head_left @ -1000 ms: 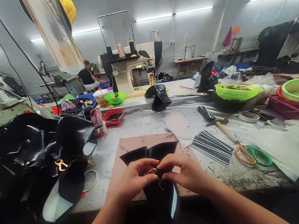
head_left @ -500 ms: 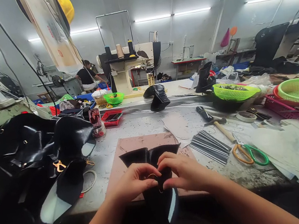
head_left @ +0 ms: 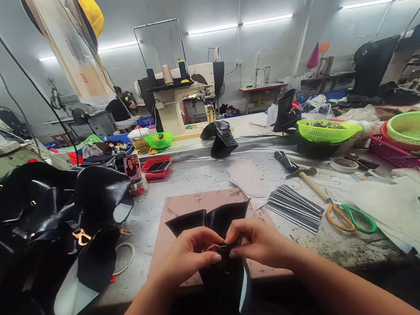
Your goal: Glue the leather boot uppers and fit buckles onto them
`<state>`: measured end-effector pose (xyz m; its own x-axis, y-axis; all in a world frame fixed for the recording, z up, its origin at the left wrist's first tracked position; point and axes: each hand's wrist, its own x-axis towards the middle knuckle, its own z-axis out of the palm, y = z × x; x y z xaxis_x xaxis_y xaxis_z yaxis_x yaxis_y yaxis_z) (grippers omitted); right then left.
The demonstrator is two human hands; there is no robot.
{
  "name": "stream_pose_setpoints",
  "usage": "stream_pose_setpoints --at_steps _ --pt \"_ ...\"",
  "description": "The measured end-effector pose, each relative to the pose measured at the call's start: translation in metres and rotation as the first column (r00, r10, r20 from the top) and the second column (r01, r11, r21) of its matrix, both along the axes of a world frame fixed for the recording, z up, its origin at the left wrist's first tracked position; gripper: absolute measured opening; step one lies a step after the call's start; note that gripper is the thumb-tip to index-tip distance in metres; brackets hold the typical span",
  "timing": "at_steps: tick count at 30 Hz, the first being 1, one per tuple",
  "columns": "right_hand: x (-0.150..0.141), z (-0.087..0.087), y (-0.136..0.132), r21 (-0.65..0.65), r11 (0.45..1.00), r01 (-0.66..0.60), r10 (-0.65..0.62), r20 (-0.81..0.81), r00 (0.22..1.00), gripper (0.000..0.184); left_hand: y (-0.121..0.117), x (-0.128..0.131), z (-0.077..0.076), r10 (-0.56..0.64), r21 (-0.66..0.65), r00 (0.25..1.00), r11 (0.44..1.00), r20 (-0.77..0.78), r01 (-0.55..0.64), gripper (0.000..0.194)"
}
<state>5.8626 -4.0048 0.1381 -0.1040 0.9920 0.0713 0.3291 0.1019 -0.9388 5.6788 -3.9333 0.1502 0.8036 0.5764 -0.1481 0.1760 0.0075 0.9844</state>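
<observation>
A black leather piece (head_left: 227, 215) with flared top edges, probably a boot upper, hangs over the front edge of the table in front of me. At its middle, my left hand (head_left: 188, 254) pinches a narrow black strap (head_left: 224, 248) between thumb and fingers, with a thin gold-coloured metal part showing by the fingertips. Facing it, my right hand (head_left: 261, 243) grips the strap's other side, thumb and forefinger closed. The fingertips nearly meet and partly hide the strap. Under the leather lies a pinkish board (head_left: 176, 208).
Black leather pieces with gold buckles (head_left: 82, 236) are heaped at left. Striped strips (head_left: 295, 209), a hammer (head_left: 312, 184) and scissors (head_left: 351, 218) lie at right, beside white sheets (head_left: 418, 205). Farther back stand a sewing machine (head_left: 170, 100) and green baskets (head_left: 328, 130). A person (head_left: 120, 107) sits beyond.
My right hand's fingers have closed onto the black strap, where they were apart before. My left hand keeps its pinch in nearly the same spot. The view has shifted slightly.
</observation>
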Motion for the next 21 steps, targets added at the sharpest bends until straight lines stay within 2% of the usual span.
stream_pose_setpoints --at_steps 2,6,9,14,17,21 --pt "0.001 0.000 0.000 0.062 0.997 -0.037 0.037 0.004 0.999 0.008 0.001 0.000 -0.001 -0.009 0.005 1.000 1.000 -0.009 0.009 0.024" --pt "0.001 0.006 -0.003 0.136 0.986 -0.100 0.096 0.036 0.995 0.012 -0.002 0.003 0.001 0.086 0.109 0.993 0.991 -0.080 -0.077 0.017" --pt "-0.002 0.010 -0.006 0.196 0.974 -0.112 0.091 0.112 0.990 0.012 -0.004 0.006 0.005 0.111 0.127 0.988 0.987 -0.111 -0.097 0.021" --pt "-0.003 0.013 -0.005 0.123 0.992 -0.009 -0.032 0.325 0.945 0.021 -0.003 0.006 0.006 0.068 0.096 0.992 0.994 -0.110 -0.057 0.023" --pt "0.001 0.014 -0.003 0.143 0.986 -0.085 0.008 0.467 0.884 0.009 -0.002 0.005 0.004 0.039 0.095 0.994 0.995 -0.102 -0.029 0.019" --pt "0.002 0.016 -0.004 0.182 0.974 -0.133 0.029 0.484 0.875 0.012 -0.003 0.007 0.005 0.069 0.163 0.987 0.986 -0.143 -0.045 0.023"
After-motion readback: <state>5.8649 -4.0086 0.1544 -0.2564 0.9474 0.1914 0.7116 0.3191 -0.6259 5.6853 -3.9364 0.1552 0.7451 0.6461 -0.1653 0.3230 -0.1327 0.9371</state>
